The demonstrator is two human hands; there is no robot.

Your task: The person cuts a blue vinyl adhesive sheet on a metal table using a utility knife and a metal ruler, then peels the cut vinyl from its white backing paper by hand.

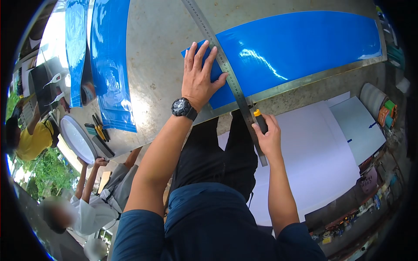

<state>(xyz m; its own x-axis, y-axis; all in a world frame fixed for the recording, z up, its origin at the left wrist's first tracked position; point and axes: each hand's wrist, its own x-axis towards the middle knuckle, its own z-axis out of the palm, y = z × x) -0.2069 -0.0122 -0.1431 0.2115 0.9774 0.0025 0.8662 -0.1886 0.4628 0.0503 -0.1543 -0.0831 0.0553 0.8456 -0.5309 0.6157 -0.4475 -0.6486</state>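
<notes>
A long steel ruler (233, 82) lies slantwise across a glossy blue sheet (300, 48), and its lower end sticks out past the table edge. My left hand (200, 80), with a black watch on the wrist, rests flat on the sheet's narrow left end. Its fingers are spread, and the index fingertip and thumb are at the ruler. In my right hand (270, 132) is a utility knife (260, 121) with a black and yellow handle. The knife's tip is beside the ruler, near the table edge; whether the blade touches the sheet is too small to tell.
More blue strips (111, 65) lie on the metal table (152, 56) at left. Near them are pliers (101, 128) and an oval white tray-like thing (78, 138) held by another person (93, 213). Large white sheets (300, 161) lie below the table at right.
</notes>
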